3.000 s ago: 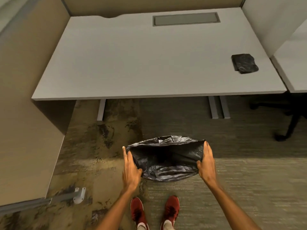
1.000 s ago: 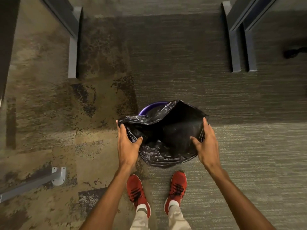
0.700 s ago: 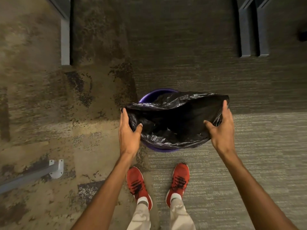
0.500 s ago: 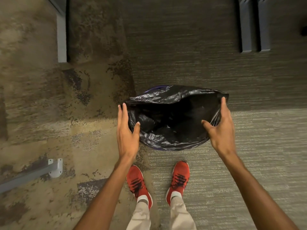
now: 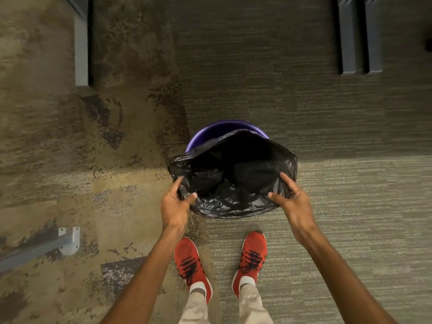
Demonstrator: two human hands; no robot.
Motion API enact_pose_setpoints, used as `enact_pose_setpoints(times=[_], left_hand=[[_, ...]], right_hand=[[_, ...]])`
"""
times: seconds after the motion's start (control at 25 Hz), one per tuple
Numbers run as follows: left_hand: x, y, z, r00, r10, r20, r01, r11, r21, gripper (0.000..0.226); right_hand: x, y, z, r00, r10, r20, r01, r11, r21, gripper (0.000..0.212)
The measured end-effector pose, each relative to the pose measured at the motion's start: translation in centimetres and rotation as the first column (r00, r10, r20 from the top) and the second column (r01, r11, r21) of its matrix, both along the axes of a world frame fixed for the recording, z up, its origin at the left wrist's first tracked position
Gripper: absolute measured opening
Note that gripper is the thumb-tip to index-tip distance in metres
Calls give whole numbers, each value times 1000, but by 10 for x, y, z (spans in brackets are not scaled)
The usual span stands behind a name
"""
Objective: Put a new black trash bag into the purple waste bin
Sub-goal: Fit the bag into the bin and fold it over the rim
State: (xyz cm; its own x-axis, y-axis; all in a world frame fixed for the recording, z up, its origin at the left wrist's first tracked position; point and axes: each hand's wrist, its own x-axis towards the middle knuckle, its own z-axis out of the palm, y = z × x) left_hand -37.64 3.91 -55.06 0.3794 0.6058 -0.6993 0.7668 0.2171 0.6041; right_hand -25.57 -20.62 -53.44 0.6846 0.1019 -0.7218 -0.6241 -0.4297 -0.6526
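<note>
The black trash bag (image 5: 233,176) hangs open-mouthed over the purple waste bin (image 5: 210,133), which stands on the carpet in front of my feet. Only the far left arc of the bin's rim shows; the bag hides the rest. My left hand (image 5: 176,204) pinches the near left edge of the bag between thumb and fingers. My right hand (image 5: 289,195) grips the near right edge the same way. The bag's mouth gapes wide and its inside looks dark and crumpled.
Grey desk legs stand on the floor at the far left (image 5: 81,50) and far right (image 5: 360,36). A metal bracket foot (image 5: 67,239) lies on the carpet at the near left. My red shoes (image 5: 251,256) stand just behind the bin.
My view tipped down from the desk to the floor. The bag's mouth has come nearer to me, uncovering more of the bin's far rim, and both hands have shifted to its near edge.
</note>
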Motion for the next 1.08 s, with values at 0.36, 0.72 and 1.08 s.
enact_pose_setpoints(times=[0.36,0.72,1.08], left_hand=[[19,-7,20,946,65,317,-125,977,171,42],[-14,-24,-25,978,201,49,-207,960,190,43],[-26,-31,-44,765,642,-41,-643,759,-101,47]], right_hand=[[9,13,6,950,-311,-11,305,924,229,57],[-22,-1,-29,952,-277,-128,286,957,56,57],[-35,-20,-66,434,-734,-522,898,402,181,33]])
